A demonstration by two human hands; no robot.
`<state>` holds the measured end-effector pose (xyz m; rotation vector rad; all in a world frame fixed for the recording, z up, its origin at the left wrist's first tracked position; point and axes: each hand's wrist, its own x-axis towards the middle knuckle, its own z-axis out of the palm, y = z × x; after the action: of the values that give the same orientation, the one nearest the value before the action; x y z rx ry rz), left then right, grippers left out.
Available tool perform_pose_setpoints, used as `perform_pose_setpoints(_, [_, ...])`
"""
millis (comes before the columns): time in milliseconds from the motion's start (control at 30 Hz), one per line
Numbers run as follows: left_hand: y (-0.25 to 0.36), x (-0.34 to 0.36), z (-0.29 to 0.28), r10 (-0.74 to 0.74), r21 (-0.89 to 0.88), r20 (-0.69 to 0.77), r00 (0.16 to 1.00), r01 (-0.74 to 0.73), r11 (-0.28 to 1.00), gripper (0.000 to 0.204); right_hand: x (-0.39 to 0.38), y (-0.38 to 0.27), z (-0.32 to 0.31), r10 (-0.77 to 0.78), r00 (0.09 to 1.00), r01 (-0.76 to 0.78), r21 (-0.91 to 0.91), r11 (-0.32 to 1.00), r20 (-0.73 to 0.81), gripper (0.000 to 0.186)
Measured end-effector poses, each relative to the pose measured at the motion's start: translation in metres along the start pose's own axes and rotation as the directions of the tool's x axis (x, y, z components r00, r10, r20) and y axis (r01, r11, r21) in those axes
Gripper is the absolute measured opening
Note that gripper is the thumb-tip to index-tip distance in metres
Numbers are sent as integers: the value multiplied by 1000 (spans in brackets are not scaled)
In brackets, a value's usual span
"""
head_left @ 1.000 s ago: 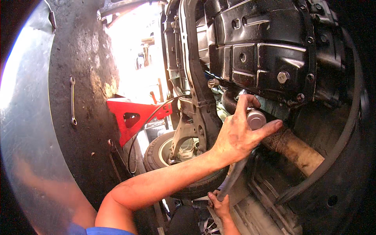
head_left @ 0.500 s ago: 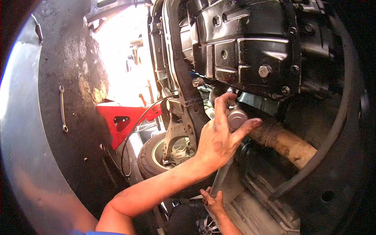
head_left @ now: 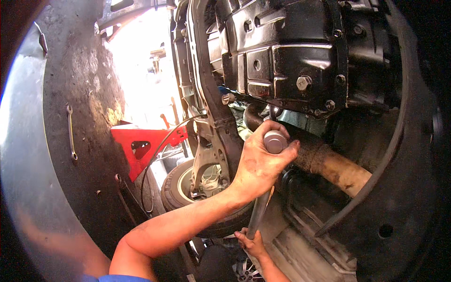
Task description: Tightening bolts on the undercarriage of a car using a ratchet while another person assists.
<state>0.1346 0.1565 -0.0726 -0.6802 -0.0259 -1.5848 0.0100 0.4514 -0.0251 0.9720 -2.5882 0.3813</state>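
Note:
A long-handled ratchet wrench [head_left: 276, 141] hangs under the car's underside, its round metal head tilted toward me. My left hand [head_left: 258, 164] wraps around that head, thumb on one side and fingers over the other. Lower down, my right hand [head_left: 253, 243] is closed on the far end of the grey handle. Just above the left hand, the tool's front end reaches up beneath a black ribbed pan [head_left: 300, 56]; what it meets there is hidden. A large hex bolt [head_left: 304, 83] shows on the pan, apart from both hands.
A brown-stained pipe [head_left: 343, 171] runs right of my left hand. Left stand a red jack stand [head_left: 124, 143] with a thin cable and a wheel [head_left: 174, 188]. A combination wrench [head_left: 72, 134] lies on the dark surface at the far left, with another wrench [head_left: 123, 195] lower down.
The view has shifted slightly. The ratchet wrench's head has turned a little, and the left index finger, raised before, is now curled around it. Both hands keep their hold.

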Motion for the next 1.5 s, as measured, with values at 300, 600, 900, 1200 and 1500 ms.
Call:
perform_pose_setpoints(300, [-7, 5, -4, 25, -65, -87, 996, -31, 997, 22, 16, 17, 25, -181, 971, 158, 149, 976, 154, 33])
perform_pose_setpoints(600, [-9, 7, -12, 34, -80, -110, 993, -43, 996, 24, 31, 58, 43, -68, 998, 66, 54, 996, 20, 37])
perform_pose_setpoints(900, [-9, 9, -11, 27, -94, -85, 996, -35, 995, 23, 37, 35, 70, -135, 991, 134, -33, 990, -11, 28])
perform_pose_setpoints(1200, [-7, 11, -18, 24, -57, -109, 994, -30, 998, 20, 25, 10, 65, -80, 997, 79, 70, 994, 8, 28])
perform_pose_setpoints(1500, [-16, 13, -18, 108, 25, -73, 991, -107, 994, 22, 65, 85, 76, -320, 946, 320, -14, 947, -57, 29])
